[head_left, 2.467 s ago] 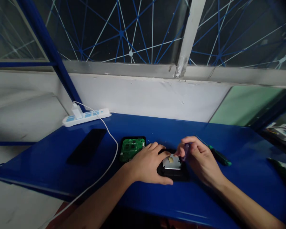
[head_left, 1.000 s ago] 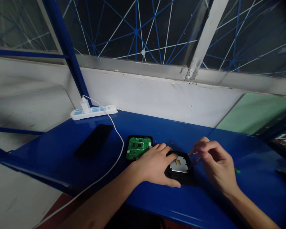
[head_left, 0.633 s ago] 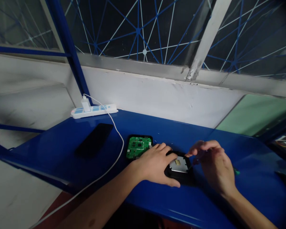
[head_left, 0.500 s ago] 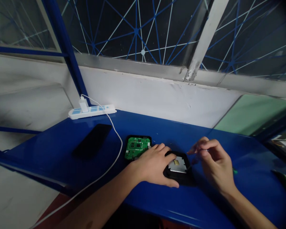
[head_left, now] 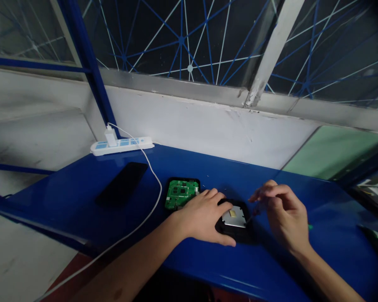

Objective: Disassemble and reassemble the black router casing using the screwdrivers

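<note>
The black case (head_left: 234,233) lay on the blue bench (head_left: 189,161), metal plate (head_left: 238,221) facing up, right of the green circuit board (head_left: 179,191). It looked light and stiff, probably smooth enough to slide, so its outer edges seemed the safest hold. The left hand (head_left: 203,216) lay palm down over the case's left side, fingers spread, seemingly steadying rather than gripping it. The right hand (head_left: 285,216) hung beside the right edge, wrist bent, fingers pinched round a small tool (head_left: 260,208), mostly hidden.
</note>
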### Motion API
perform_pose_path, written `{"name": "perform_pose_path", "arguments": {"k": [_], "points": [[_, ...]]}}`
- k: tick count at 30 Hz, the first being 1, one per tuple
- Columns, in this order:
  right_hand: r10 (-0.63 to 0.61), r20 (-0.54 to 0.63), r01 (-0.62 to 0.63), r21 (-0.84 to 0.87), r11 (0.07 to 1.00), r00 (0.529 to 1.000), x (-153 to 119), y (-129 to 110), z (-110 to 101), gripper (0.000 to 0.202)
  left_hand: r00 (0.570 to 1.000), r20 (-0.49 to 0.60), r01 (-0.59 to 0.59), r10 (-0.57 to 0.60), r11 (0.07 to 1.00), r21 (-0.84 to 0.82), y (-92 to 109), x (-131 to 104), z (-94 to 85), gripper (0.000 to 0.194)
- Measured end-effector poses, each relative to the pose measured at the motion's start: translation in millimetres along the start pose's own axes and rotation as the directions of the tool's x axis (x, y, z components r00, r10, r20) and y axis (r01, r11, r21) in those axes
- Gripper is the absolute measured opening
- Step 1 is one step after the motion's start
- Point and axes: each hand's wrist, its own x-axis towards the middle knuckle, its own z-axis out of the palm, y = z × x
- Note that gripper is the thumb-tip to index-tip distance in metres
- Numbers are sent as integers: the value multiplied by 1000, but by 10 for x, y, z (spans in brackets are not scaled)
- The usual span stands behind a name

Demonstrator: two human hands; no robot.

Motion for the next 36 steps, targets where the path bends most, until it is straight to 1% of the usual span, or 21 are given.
{"name": "perform_pose_path", "arguments": {"k": [2,5,10,12,15,16,19,23,25,28,29,33,36], "points": [[27,-16,-27,-16,999,999,-1,5,-1,12,1000,0,-5,5,1000,2,-1,3,3,80],[69,-33,-70,-8,998,997,-13,-4,40,17,1000,2,-4,4,1000,-5,-7,0,5,81],[62,-17,-60,96,994,998,-1,-32,65,28,1000,9,10,-10,1000,-20,-14,-6,2,82],[39,-11,-38,105,994,999,14,-31,39,25,1000,11,4,-4,1000,-25,-14,-5,2,82],[25,-22,-25,36,999,999,27,-19,7,10,1000,4,-3,3,1000,-26,-13,-1,8,81],[29,-27,-28,13,1000,999,27,-14,5,9,1000,0,-3,3,1000,-26,-12,1,12,82],[43,-50,-44,-18,999,998,19,-4,20,15,1000,-10,1,-2,1000,-22,-13,3,24,82],[59,-69,-57,37,998,996,18,-10,31,22,1000,-10,0,0,1000,-19,-19,0,25,83],[30,-65,-27,45,999,997,31,-24,26,20,1000,-2,-3,3,1000,-20,-19,-1,14,83],[4,-52,-4,4,1000,999,50,-47,27,11,1000,4,-6,7,1000,-16,-14,-1,-1,83],[9,-58,-9,-10,1000,998,52,-51,31,9,1000,3,-6,6,1000,-13,-12,0,-4,83],[48,-74,-49,-2,999,996,27,-34,50,20,1000,-1,3,-3,1000,-5,-4,1,-1,81],[101,-69,-100,18,995,993,6,-10,53,16,1000,-1,5,-5,1000,-11,-4,-2,1,81]]}}
